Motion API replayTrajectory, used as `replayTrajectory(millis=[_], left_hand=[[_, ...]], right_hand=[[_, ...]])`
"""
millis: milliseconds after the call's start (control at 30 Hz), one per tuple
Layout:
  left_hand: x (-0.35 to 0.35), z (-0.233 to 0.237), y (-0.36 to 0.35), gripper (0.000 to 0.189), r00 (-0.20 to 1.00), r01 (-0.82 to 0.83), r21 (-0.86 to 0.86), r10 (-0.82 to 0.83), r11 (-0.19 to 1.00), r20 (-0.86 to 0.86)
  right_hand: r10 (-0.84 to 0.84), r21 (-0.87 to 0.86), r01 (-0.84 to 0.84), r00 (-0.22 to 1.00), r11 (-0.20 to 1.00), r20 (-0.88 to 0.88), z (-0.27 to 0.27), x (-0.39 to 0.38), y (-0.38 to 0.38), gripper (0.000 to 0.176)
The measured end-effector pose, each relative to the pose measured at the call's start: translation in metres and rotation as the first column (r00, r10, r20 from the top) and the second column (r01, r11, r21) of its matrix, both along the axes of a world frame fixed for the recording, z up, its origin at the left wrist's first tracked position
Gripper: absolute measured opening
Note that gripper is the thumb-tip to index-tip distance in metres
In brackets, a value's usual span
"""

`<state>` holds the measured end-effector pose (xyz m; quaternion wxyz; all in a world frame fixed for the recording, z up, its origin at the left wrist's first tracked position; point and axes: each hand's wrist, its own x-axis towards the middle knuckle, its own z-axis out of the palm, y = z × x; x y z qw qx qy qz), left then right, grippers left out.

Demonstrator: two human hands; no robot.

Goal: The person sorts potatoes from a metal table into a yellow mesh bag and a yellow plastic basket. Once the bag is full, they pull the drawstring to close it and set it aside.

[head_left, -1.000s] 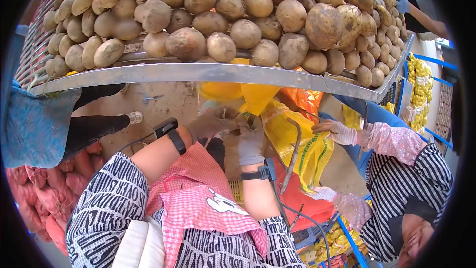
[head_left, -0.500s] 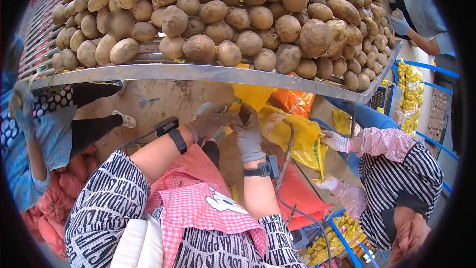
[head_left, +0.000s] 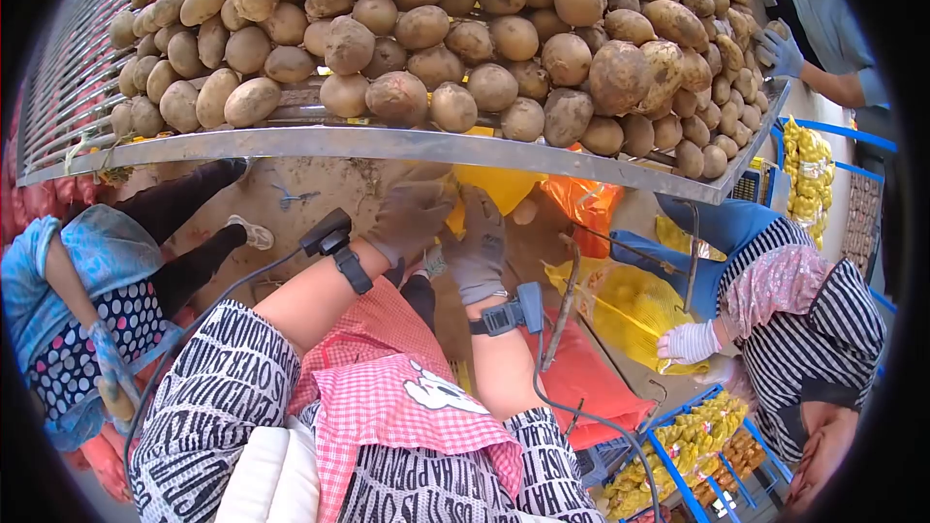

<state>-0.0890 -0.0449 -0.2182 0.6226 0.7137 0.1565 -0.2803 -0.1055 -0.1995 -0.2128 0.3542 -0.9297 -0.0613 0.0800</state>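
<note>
My left hand (head_left: 412, 215), in a grey glove, is closed on the edge of a yellow mesh bag (head_left: 499, 186) below the front rail of the potato table. My right hand (head_left: 480, 247), gloved alike, is beside it with its fingers curled at the same bag. The fingertips of both hands are partly hidden by the gloves and the bag. Many potatoes (head_left: 397, 95) lie heaped on the table just beyond my hands. To the right, a co-worker's gloved hand (head_left: 690, 342) holds a filled yellow mesh bag (head_left: 630, 300).
A metal rail (head_left: 387, 143) edges the table. An orange bag (head_left: 581, 196) and bent metal rods (head_left: 565, 305) are right of my hands. A red sheet (head_left: 591, 378) hangs lower down. Co-workers stand at left and right; blue racks (head_left: 668, 455) hold yellow bags.
The co-worker on the right has drawn the yellow bag away from my hands, to the right. My hands have moved slightly lower and apart. The co-worker at left has lowered an arm.
</note>
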Motion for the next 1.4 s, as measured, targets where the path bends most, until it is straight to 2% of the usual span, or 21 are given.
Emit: replayTrajectory(millis=[67, 100, 167, 200, 267, 300, 367, 400, 500, 533, 567, 667, 700, 733, 800, 833, 967, 1033, 1167, 1267, 1400], left_hand=[[0.009, 0.008, 0.001, 0.022, 0.986, 0.157, 0.231, -0.167, 0.96, 0.025], [0.009, 0.002, 0.004, 0.022, 0.986, 0.155, 0.231, -0.165, 0.96, 0.026], [0.007, -0.014, 0.01, 0.022, 0.908, -0.062, 0.035, 0.041, 0.997, 0.417], [0.014, 0.004, 0.007, 0.022, 0.906, -0.059, 0.03, 0.041, 0.998, 0.421], [0.023, 0.041, 0.003, 0.029, 0.905, -0.425, -0.183, 0.412, 0.886, -0.108], [0.02, 0.043, 0.005, 0.029, 0.907, -0.421, -0.187, 0.409, 0.887, -0.101], [0.008, 0.038, 0.014, 0.027, 0.946, -0.196, 0.034, 0.18, 0.98, 0.269], [0.002, 0.028, 0.02, 0.027, 0.946, -0.186, 0.028, 0.171, 0.982, 0.276], [0.001, 0.028, 0.018, 0.023, 0.864, -0.393, 0.038, 0.355, 0.919, 0.357], [0.004, 0.05, 0.015, 0.024, 0.762, -0.61, -0.278, 0.645, 0.742, 0.051], [0.005, 0.071, 0.012, 0.027, 0.579, -0.791, -0.451, 0.745, 0.413, -0.332], [-0.012, 0.097, 0.016, 0.021, 0.68, -0.722, -0.497, 0.624, 0.481, -0.384], [-0.016, 0.091, 0.02, 0.021, 0.693, -0.71, -0.507, 0.613, 0.489, -0.379], [-0.021, 0.075, 0.024, 0.023, 0.779, -0.625, -0.468, 0.535, 0.625, -0.326], [-0.016, 0.075, 0.017, 0.025, 0.858, -0.514, -0.432, 0.436, 0.741, -0.273], [-0.014, 0.077, 0.011, 0.025, 0.902, -0.418, -0.423, 0.311, 0.804, -0.3], [0.007, 0.1, -0.032, 0.025, 0.932, -0.274, -0.385, 0.143, 0.881, -0.334], [0.016, 0.105, -0.049, 0.026, 0.941, -0.217, -0.36, 0.097, 0.908, -0.323], [0.04, 0.119, -0.08, 0.025, 0.959, -0.115, -0.381, 0.003, 0.917, -0.283], [0.059, 0.126, -0.108, 0.023, 0.963, -0.064, -0.439, -0.059, 0.896, -0.262], [0.079, 0.14, -0.157, 0.026, 0.957, 0.08, -0.483, -0.204, 0.872, -0.209]], right_hand=[[0.02, 0.002, -0.02, 0.999, 1.0, 0.034, -0.012, 0.002, -0.004, 0.074], [0.028, -0.067, -0.026, 0.999, 0.997, 0.025, -0.014, 0.004, -0.009, 0.071], [0.031, -0.141, -0.028, 0.999, 0.99, 0.02, -0.01, 0.008, -0.019, 0.067], [-0.019, -0.182, 0.017, 1.0, 0.983, -0.01, 0.0, 0.011, -0.023, 0.063], [-0.073, -0.225, 0.064, 0.997, 0.972, -0.03, 0.009, 0.016, -0.031, 0.06], [-0.143, -0.197, 0.126, 0.987, 0.972, -0.071, 0.01, 0.018, -0.035, 0.057], [-0.22, -0.171, 0.199, 0.97, 0.965, -0.108, 0.011, 0.021, -0.043, 0.054], [-0.194, -0.128, 0.184, 0.978, 0.974, -0.071, 0.012, 0.022, -0.048, 0.052], [-0.068, -0.207, 0.077, 0.996, 0.975, 0.053, 0.036, 0.035, -0.063, 0.046], [0.069, -0.323, -0.031, 0.992, 0.946, 0.107, 0.047, 0.043, -0.068, 0.042], [0.12, -0.373, -0.03, 0.968, 0.928, 0.221, 0.056, 0.053, -0.072, 0.033], [0.249, -0.57, -0.077, 0.941, 0.818, 0.23, 0.061, 0.084, -0.095, 0.031], [0.284, -0.637, -0.17, 0.956, 0.752, 0.08, 0.064, 0.095, -0.106, 0.027], [0.272, -0.643, -0.154, 0.958, 0.751, 0.088, 0.068, 0.098, -0.114, 0.027], [0.289, -0.787, -0.298, 0.944, 0.54, -0.158, 0.08, 0.106, -0.127, 0.024], [0.323, -0.789, -0.142, 0.944, 0.598, 0.075, 0.084, 0.104, -0.137, 0.022], [0.157, -0.756, -0.064, 0.986, 0.652, 0.052, 0.114, 0.099, -0.188, 0.023], [-0.072, -0.695, 0.157, 0.986, 0.702, 0.151, 0.123, 0.079, -0.214, 0.02], [-0.349, -0.585, 0.312, 0.936, 0.749, 0.053, 0.159, 0.02, -0.251, 0.017], [-0.404, -0.473, 0.319, 0.911, 0.821, -0.087, 0.198, -0.035, -0.265, 0.022], [-0.396, -0.342, 0.375, 0.918, 0.862, 0.008, 0.221, -0.106, -0.28, 0.025]])
